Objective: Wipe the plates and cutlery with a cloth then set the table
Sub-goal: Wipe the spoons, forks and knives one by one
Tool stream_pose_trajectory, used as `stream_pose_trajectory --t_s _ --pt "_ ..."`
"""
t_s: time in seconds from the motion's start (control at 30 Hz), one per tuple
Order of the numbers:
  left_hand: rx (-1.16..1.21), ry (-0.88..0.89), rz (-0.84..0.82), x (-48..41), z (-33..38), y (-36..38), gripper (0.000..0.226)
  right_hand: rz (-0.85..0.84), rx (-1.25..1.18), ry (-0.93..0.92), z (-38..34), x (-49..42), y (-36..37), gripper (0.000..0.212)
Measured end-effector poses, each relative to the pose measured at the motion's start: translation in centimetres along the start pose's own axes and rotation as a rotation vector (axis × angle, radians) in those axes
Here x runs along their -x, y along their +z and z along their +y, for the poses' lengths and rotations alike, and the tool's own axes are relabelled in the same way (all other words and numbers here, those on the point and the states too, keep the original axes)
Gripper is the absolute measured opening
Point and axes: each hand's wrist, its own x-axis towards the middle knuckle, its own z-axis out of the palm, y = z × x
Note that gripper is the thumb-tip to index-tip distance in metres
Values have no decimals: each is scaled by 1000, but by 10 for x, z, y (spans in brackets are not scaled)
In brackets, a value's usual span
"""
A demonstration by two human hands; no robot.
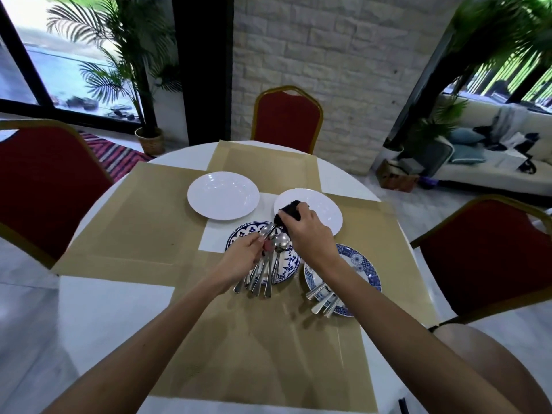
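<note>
My left hand point(243, 253) pinches the handle of a spoon point(270, 231) over a blue patterned plate point(288, 265). My right hand point(307, 231) grips a dark cloth point(288, 212) wrapped around the spoon's upper end. Several more spoons and forks point(263, 276) lie across that plate, their handles sticking out over its near rim. A second blue patterned plate point(363, 264) to the right holds several pieces of cutlery point(324, 300). Two white plates, one at the centre left point(222, 195) and one behind my right hand point(324, 209), stand further back.
Tan placemats point(143, 216) cover a round white table point(113, 306). Red chairs with gold frames stand at the left point(44, 186), far side point(286, 119) and right point(490, 258). Potted palms, a window and a sofa lie beyond the table.
</note>
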Motion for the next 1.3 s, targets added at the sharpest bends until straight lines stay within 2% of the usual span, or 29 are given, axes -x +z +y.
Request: stream_pose_trajectory --t_s 0.07,0.13,0.23,0.3,0.37,0.47,0.53,0.6,0.7,0.77,0.83,0.93,1.03,1.07,1.2,1.3 --pt "-22 -23 -43 2 -1 -4 37 -37 -36 96 15 -10 1 38" --pt "-63 -44 -71 3 0 -8 41 -11 -181 231 30 -16 1 30" --pt "-79 -62 -16 2 1 -12 47 194 -527 429 45 -19 -8 25" --pt "-91 -63 55 0 1 -11 51 272 -612 503 48 -22 -19 30" --pt "-130 -55 70 -3 1 -8 48 305 -623 451 39 -24 -31 34" --pt "-215 -4 60 -6 2 1 34 258 -692 198 22 -17 -34 32" --pt "-280 46 74 -9 1 6 28 136 -567 61 17 -9 -25 33" --pt "-384 73 111 -9 1 8 31 91 -444 -2 17 -3 -13 33" --pt "-515 71 202 -7 2 3 43 196 -616 150 22 1 -9 30" --pt "-543 48 249 -7 0 -2 41 305 -754 281 25 -4 -14 27" --pt "-550 39 240 -9 -4 -6 33 348 -789 317 29 -10 -22 27" --pt "-497 60 214 -9 -6 -5 27 198 -736 218 24 -8 -25 28" --pt "-539 122 210 -5 -5 -1 27 10 -543 27 15 2 -9 27" --pt "-562 136 216 -4 -5 0 28 -6 -528 32 15 3 -4 27" --pt "-556 154 240 -4 -5 2 29 62 -597 295 23 -1 -5 23" --pt "-592 145 232 -4 -6 2 29 -24 -387 144 20 5 -8 26"
